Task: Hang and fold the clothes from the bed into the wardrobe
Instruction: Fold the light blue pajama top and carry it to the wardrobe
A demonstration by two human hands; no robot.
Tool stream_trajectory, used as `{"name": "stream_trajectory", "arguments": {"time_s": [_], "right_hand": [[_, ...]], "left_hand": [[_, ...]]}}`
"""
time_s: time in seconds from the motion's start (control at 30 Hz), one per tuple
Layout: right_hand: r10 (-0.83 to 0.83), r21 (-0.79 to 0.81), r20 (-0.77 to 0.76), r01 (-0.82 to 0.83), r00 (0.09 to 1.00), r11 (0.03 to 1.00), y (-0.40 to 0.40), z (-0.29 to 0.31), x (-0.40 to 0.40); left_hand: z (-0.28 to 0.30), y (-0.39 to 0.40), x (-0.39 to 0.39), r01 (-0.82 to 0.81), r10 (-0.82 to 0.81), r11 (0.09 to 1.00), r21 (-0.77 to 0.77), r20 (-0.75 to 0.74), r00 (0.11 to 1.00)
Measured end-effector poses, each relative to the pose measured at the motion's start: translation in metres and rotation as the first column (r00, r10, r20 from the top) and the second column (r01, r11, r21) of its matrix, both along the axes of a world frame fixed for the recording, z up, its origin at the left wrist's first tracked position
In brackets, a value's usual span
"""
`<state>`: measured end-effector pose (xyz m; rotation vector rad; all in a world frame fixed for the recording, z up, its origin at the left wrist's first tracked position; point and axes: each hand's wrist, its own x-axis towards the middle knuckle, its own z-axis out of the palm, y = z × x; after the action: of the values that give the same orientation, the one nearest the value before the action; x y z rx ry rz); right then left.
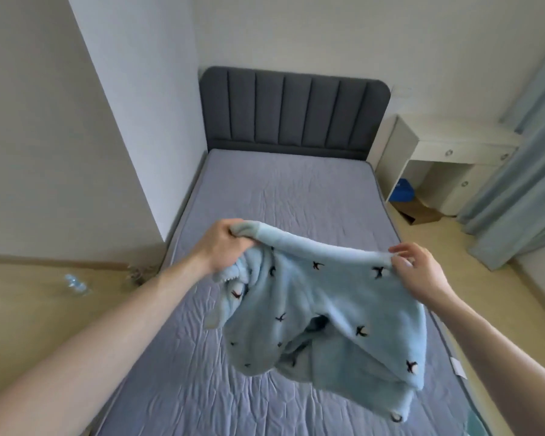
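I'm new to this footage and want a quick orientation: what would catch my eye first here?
A fluffy light-blue garment with small dark bird shapes, held up in the middle over the bed. The left hand grips one end of its top edge and the right hand pinches the other. Behind it stretches the bare grey mattress, ending at a dark padded headboard.

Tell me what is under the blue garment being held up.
Under the blue garment, held by the left hand and right hand, lies the grey mattress. The patch right beneath the cloth is covered, so anything there cannot be seen.
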<state>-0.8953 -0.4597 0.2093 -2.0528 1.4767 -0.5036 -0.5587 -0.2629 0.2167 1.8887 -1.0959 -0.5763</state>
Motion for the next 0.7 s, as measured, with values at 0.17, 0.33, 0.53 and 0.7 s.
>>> {"name": "stream_trajectory", "arguments": {"time_s": [0.17,0.33,0.53,0.7], "right_hand": [[0.487,0.147,0.144,-0.505,0.861,0.850,0.100,-0.004,0.052],[0.380,0.047,0.355,-0.422,0.854,0.905,0.114,0.004,0.095],[0.299,0.105,0.555,-0.421,0.776,0.901,0.116,-0.007,0.093],[0.178,0.242,0.639,-0.415,0.748,0.877,0.116,-0.001,0.098]], "left_hand": [[0.053,-0.016,-0.045,0.247,-0.243,0.967,0.059,-0.062,0.968],[0.054,-0.018,-0.045,0.350,-0.356,0.929,0.122,0.029,0.934],[0.003,0.042,-0.001,0.182,-0.158,0.970,0.159,-0.149,0.976],[-0.101,0.111,-0.048,0.290,-0.146,0.861,0.418,-0.343,0.928]]}}
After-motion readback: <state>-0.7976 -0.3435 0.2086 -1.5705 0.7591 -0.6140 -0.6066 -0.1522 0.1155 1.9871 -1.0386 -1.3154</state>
